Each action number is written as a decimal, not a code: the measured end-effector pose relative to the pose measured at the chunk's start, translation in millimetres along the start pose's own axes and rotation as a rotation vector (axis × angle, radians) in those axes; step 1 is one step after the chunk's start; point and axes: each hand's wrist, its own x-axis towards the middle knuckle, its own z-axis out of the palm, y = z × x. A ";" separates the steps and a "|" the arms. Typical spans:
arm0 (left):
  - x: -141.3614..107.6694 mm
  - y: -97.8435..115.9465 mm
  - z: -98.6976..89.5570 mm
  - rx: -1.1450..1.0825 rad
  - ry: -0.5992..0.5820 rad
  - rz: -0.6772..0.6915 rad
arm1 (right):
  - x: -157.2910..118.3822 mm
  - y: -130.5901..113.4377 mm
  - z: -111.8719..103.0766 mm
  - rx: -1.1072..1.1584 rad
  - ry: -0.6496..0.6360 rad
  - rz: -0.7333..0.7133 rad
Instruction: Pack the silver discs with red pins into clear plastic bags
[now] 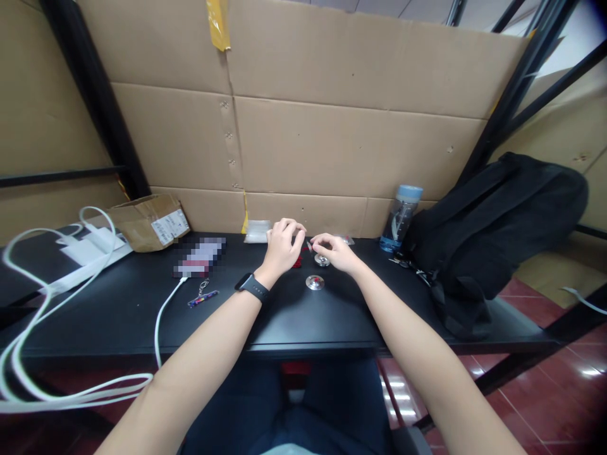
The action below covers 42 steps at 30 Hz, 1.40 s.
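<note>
Both hands, left (pixel 286 243) and right (pixel 336 251), hover half-curled over the black bench (pixel 142 297), near a round silver metal disc (pixel 315 282); any grip is hard to tell.

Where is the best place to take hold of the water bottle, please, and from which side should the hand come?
I would grip the water bottle around its clear body, below the blue lid, coming from its left front. It looks round and upright; the backpack crowds its right, and the cardboard stands behind.
</note>
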 end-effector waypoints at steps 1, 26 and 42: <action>0.5 -1.7 0.2 -0.011 -0.025 -0.009 | 0.4 -0.2 -0.8 -0.068 -0.005 -0.022; 0.3 -35.2 9.1 0.087 -0.312 -0.043 | -10.1 -14.3 -13.3 -0.348 -0.577 0.040; 4.6 -27.0 10.5 -0.205 -0.310 -0.179 | -3.8 -8.1 -1.4 0.029 0.042 0.139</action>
